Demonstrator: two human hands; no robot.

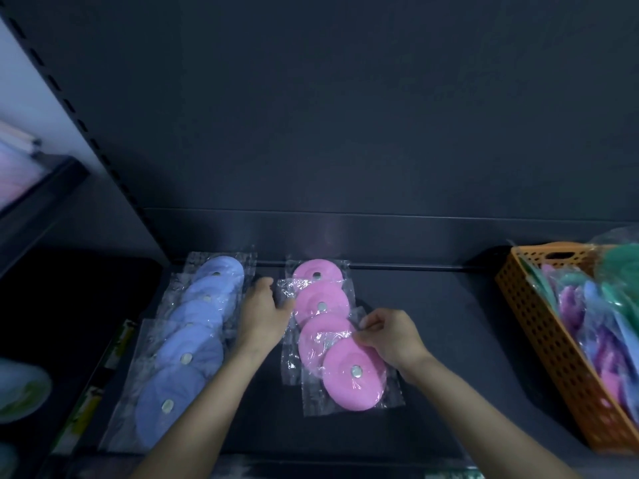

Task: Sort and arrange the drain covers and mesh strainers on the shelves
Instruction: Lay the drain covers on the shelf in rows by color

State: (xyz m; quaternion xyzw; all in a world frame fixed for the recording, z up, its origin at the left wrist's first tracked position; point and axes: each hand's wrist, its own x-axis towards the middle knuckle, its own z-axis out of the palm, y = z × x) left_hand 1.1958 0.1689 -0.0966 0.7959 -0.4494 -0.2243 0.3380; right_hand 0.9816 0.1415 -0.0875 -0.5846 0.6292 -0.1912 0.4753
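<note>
Blue row: pale blue round rubbery drain covers in clear plastic wrappers [193, 340] lie overlapped front to back along the left of the dark shelf [449, 340]. This line looks finished and serves as the pattern to match.
Left hand: the left hand [264, 307] rests between the two rows with its fingers fairly straight and grips nothing. Its thumb reaches to the wrapper edge of the second pink cover [320, 305]. It is best kept flat there as a stop, so the rear packets do not slide.
Pink row: four pink round drain covers in clear wrappers run front to back, just beside the blue row and apart from it. The rear three sit fairly straight.
Nearest cover: the nearest pink drain cover [352, 375] lies skewed to the right, with its far edge overlapping the one behind.
Right hand: the right hand [390, 337] has its fingers curled, pinching the clear wrapper at the far right edge of the nearest pink drain cover. The step looks like squaring this packet into line. Pull by the wrapper only lightly — the film is slippery and may stretch or drag its neighbour. Swing the packet left until its metal centre lines up with those behind, keeping the same overlap as in the blue row.
Basket: an orange perforated plastic basket [539, 326] stands well to the right, holding mixed green, purple, blue and pink wrapped covers [594, 305] — much sorting remains.
</note>
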